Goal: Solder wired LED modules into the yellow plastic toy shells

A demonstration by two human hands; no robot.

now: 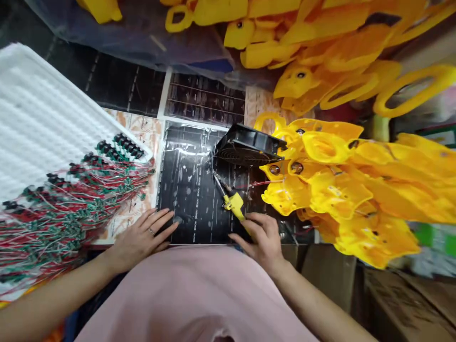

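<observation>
My left hand (146, 235) lies on the table's near edge with its fingers stretched out and holds nothing. My right hand (263, 237) is closed round the handle of a yellow soldering gun (234, 204), whose metal tip points up and left over the black table mat (185, 190). A black fan (249, 145) stands on the mat just beyond the tip. Right of the tool, thin red wires (261, 183) run to a pile of yellow plastic casings (327, 175), some with round dark or clear parts set in them.
On the left, a white foam tray (53, 109) bears rows of black round parts (128, 145) and a heap of red, white and green wires (71, 223). More yellow casings (331, 42) fill the back right. Cardboard boxes (399, 304) stand below at the right.
</observation>
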